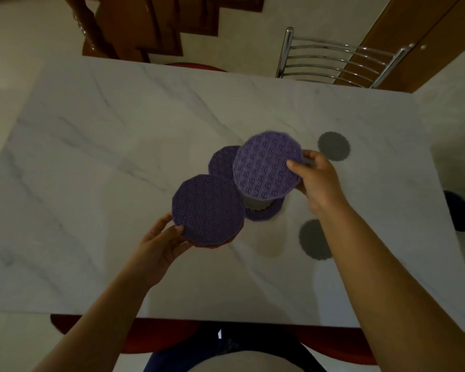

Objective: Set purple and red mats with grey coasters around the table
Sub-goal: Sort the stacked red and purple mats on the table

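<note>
My left hand grips a small stack of round mats above the table; a purple mat lies on top and a red edge peeks out beneath. My right hand holds up a single purple mat, tilted. Behind it another purple mat lies on the marble table. A further purple mat sits lower down with a grey coaster on it, mostly hidden. Two more grey coasters lie flat to the right.
A metal-backed chair stands at the far right side of the table, and a red seat shows at the far edge. A red chair seat is under me at the near edge. A dark round object lies beyond the table's right edge.
</note>
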Demonstrator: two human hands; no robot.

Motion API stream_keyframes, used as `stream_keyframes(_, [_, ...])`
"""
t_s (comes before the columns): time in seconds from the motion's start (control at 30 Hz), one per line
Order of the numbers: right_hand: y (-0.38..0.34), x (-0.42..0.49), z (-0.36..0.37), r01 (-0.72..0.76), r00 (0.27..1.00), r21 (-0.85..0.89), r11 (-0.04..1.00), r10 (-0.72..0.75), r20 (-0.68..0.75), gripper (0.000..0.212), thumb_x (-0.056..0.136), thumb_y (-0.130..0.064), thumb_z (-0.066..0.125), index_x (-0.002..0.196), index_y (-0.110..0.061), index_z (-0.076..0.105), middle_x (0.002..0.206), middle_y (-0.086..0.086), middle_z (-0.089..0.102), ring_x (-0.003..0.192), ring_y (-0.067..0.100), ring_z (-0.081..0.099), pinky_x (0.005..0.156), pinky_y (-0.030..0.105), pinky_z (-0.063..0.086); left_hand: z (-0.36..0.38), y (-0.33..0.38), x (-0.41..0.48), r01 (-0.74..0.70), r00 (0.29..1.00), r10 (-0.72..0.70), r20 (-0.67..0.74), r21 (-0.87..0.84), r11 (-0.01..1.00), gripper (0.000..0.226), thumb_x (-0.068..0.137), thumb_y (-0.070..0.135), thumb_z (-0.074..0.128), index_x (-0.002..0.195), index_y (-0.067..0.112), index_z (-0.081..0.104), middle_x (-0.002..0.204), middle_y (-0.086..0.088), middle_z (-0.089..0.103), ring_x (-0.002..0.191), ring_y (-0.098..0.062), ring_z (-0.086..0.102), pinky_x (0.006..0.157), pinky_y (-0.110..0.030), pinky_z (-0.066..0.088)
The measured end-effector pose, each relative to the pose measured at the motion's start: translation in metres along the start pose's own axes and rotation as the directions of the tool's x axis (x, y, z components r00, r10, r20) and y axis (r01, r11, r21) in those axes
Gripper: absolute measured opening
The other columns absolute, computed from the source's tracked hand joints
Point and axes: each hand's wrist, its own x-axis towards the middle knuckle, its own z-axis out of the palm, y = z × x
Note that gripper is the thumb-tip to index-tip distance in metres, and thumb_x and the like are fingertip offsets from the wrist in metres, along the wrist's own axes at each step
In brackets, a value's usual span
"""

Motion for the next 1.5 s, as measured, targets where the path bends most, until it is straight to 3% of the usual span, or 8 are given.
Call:
stream_keyframes(0.17, [-0.008,-0.031,-0.004,-0.109,0.983,0.212,0.971,0.074,0.170,0.021,0.082,-0.008,0.066,0.100,-0.016,0.057,0.099,0.003,0.070,0.085,0.015,0.070,0.069,0.031,0.059,0.011,-0.006,0.002,0.020,1.000,-0.020,0.022,0.001,1.000,0.031,0.077,0.002,0.059,0.104,0.017,0.063,0.095,-0.004,0.074,0.077,-0.018,0.072,0.068,-0.032,0.060])
stream_keyframes(0.3, [0.017,-0.053,0.011,-0.147,0.965,0.073,0.986,0.127,0.228,0.022,0.083,-0.008,0.066,0.100,-0.019,0.057,0.103,0.006,0.069,0.082,0.014,0.071,0.063,0.031,0.059,0.021,-0.010,0.000,0.029,0.997,-0.029,0.074,0.004,1.000,0.031,0.078,0.003,0.060,0.105,0.017,0.064,0.100,-0.007,0.075,0.083,-0.021,0.072,0.071,-0.034,0.059])
stream_keyframes(0.5, [0.046,-0.063,0.011,0.062,0.996,-0.284,0.957,-0.043,0.072,0.033,0.084,-0.019,0.067,0.114,-0.017,0.053,0.110,-0.001,0.060,0.106,0.020,0.059,0.091,0.039,0.052,0.029,-0.017,-0.006,0.057,0.990,-0.058,0.126,0.015,0.998,0.031,0.080,0.004,0.060,0.107,0.016,0.063,0.105,-0.008,0.074,0.088,-0.023,0.072,0.073,-0.033,0.059])
stream_keyframes(0.63, [0.051,-0.069,0.011,0.050,0.992,-0.324,0.945,-0.008,0.128,0.042,0.084,-0.023,0.067,0.122,-0.022,0.049,0.116,-0.001,0.056,0.107,0.018,0.057,0.089,0.039,0.052,0.031,-0.020,-0.009,0.065,0.990,-0.067,0.124,0.019,0.998,0.033,0.077,0.004,0.061,0.108,0.016,0.061,0.104,-0.007,0.074,0.087,-0.022,0.072,0.072,-0.034,0.060])
stream_keyframes(0.9, [0.055,-0.078,0.017,0.241,0.968,-0.466,0.851,-0.177,0.177,0.043,0.083,-0.022,0.068,0.124,-0.015,0.054,0.108,-0.008,0.055,0.097,0.009,0.054,0.069,0.006,0.039,0.027,-0.020,-0.012,0.068,0.989,-0.074,0.126,0.047,0.997,0.041,0.083,0.013,0.054,0.124,0.011,0.057,0.113,-0.013,0.069,0.092,-0.025,0.069,0.078,-0.035,0.058])
stream_keyframes(1.1, [0.059,-0.079,0.024,0.305,0.951,-0.558,0.772,-0.213,0.224,0.056,0.083,-0.025,0.069,0.132,-0.010,0.049,0.129,0.012,0.050,0.117,0.023,0.052,0.098,0.035,0.046,0.029,-0.016,-0.013,0.015,0.998,-0.022,0.063,0.107,0.994,0.037,0.076,0.008,0.063,0.112,0.011,0.060,0.097,-0.007,0.075,0.082,-0.020,0.072,0.071,-0.034,0.060])
stream_keyframes(1.43, [0.067,-0.050,0.028,0.274,0.952,-0.533,0.800,-0.146,0.269,0.038,0.090,-0.027,0.057,0.127,-0.016,0.055,0.124,0.003,0.056,0.101,0.009,0.055,0.075,0.008,0.040,0.021,-0.009,-0.013,-0.038,0.999,0.040,-0.012,0.154,0.987,0.035,0.081,0.006,0.057,0.116,0.009,0.059,0.094,-0.007,0.075,0.082,-0.020,0.072,0.071,-0.033,0.060])
stream_keyframes(1.5, [0.071,-0.026,0.024,0.227,0.972,-0.602,0.766,-0.142,0.186,0.032,0.091,-0.023,0.055,0.122,-0.016,0.058,0.124,0.006,0.058,0.105,0.015,0.057,0.078,0.016,0.042,0.018,-0.007,-0.012,-0.042,0.998,0.047,-0.031,0.151,0.988,0.030,0.086,0.002,0.053,0.114,0.010,0.060,0.094,-0.006,0.075,0.081,-0.020,0.072,0.072,-0.033,0.060])
